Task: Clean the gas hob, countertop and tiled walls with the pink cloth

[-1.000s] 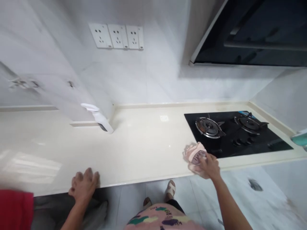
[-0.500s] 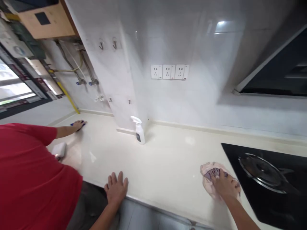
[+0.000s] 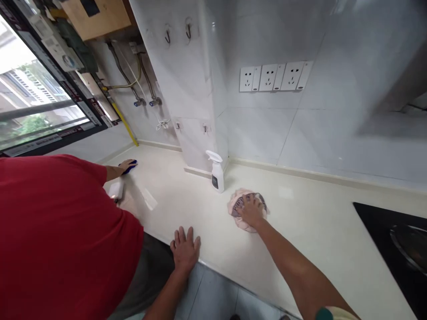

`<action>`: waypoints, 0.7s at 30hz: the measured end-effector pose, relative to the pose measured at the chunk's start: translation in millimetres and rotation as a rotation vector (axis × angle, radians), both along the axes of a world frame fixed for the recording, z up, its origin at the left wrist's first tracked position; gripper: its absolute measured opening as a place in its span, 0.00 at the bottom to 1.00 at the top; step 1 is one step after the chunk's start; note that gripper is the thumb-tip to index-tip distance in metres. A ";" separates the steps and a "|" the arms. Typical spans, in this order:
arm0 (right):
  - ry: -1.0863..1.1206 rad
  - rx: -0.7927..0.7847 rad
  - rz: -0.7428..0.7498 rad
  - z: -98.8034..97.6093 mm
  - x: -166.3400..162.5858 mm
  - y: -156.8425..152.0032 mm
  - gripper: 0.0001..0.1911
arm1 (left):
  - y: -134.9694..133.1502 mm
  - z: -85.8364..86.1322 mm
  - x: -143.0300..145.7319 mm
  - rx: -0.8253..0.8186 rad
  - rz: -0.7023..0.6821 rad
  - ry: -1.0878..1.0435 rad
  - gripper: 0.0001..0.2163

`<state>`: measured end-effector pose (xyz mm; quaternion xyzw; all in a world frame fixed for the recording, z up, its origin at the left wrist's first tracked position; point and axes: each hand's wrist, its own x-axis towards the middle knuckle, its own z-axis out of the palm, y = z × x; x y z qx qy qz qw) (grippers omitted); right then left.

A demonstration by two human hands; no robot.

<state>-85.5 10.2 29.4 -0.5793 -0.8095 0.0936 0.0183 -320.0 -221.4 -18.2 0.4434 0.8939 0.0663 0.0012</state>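
Note:
My right hand (image 3: 251, 211) presses a crumpled pale pink cloth (image 3: 245, 226) with a dark purple lettered band flat against the cream countertop (image 3: 213, 235). Part of the cloth is hidden under the fingers. Just behind it, to the left, a white spray bottle (image 3: 217, 175) with a dark label stands upright near the wall corner. At the counter's front edge rests my left hand (image 3: 185, 251), fingers spread and nothing in it.
On the left, a co-worker in a red shirt (image 3: 66, 231) leans over the counter, a hand on a dark blue cloth (image 3: 132, 164). A white box-like object (image 3: 116, 190) lies beside them. A black gas hob (image 3: 376, 226) is at the right; sockets (image 3: 267, 77) are on the wall.
My right hand has slid the cloth left across the counter, from beside the hob to near the spray bottle. My view has turned left; my left hand stays at the edge.

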 end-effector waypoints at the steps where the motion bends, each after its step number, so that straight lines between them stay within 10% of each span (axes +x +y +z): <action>1: 0.008 -0.018 0.065 -0.6 -19.6 -12.0 0.43 | -0.6 -1.4 -1.9 0.021 -0.005 -0.030 0.29; 10: 0.221 -0.186 0.572 -5.1 -69.5 -171.2 0.49 | -0.4 -2.7 -22.7 0.109 0.048 -0.140 0.27; 16: 0.346 -0.148 0.463 -13.1 18.3 -195.2 0.40 | 0.6 12.9 -16.1 0.056 0.010 -0.128 0.27; 21: 0.313 0.030 0.044 -36.4 132.8 -199.1 0.32 | 7.6 20.5 -7.3 0.052 0.011 -0.101 0.33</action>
